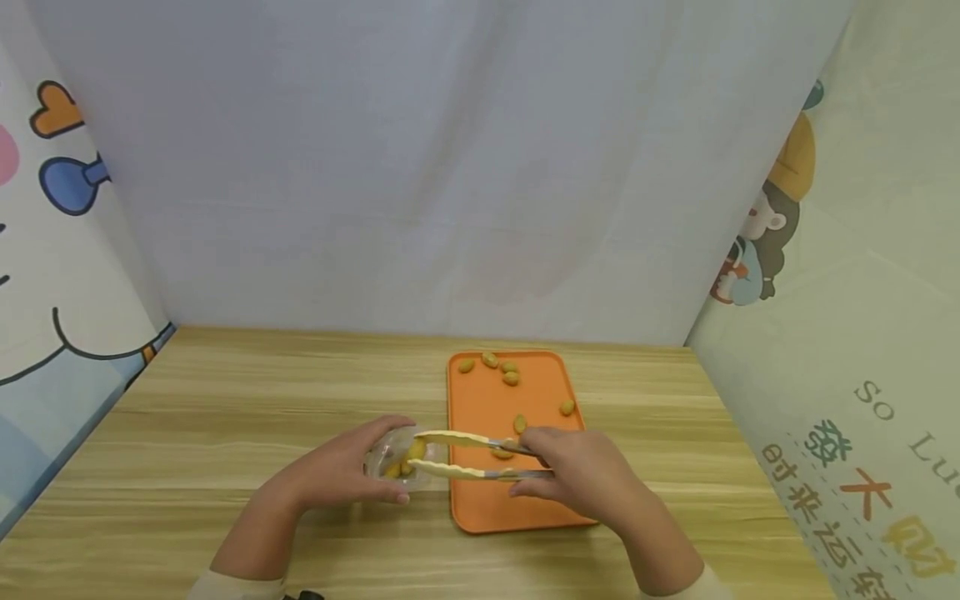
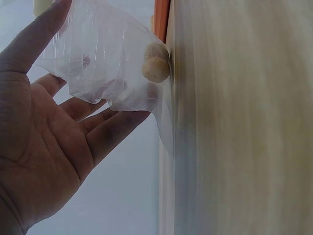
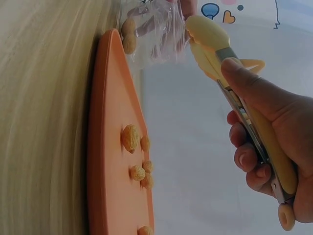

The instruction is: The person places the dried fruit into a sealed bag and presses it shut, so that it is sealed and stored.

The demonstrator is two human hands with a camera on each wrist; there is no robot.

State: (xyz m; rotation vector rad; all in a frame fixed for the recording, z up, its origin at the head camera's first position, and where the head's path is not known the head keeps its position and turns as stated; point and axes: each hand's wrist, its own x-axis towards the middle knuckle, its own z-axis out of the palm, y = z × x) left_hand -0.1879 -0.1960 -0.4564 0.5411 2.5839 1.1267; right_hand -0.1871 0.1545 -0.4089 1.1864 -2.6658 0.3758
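My left hand [image 1: 337, 468] holds a clear plastic bag [image 2: 110, 58] by its sides, thumb and fingers on opposite sides. Several small wrinkled brown nut-like pieces [image 2: 156, 69] lie low in the bag. A pair of tongs [image 3: 254, 120] with cream tips and metal arms is gripped in my right hand [image 1: 588, 475]. In the head view the tong tips reach the bag, spread apart, and a yellowish piece [image 1: 417, 449] shows between them; I cannot tell if they pinch it. More such pieces [image 3: 130, 138] are scattered on an orange tray [image 1: 517, 508] beneath the tongs.
The tray lies on a wood-grain table [image 1: 300, 367], right of the bag. A pale cloth [image 1: 420, 167] hangs behind the table's back edge. Printed sheets with cartoon figures [image 1: 757, 242] and lettering stand at both sides.
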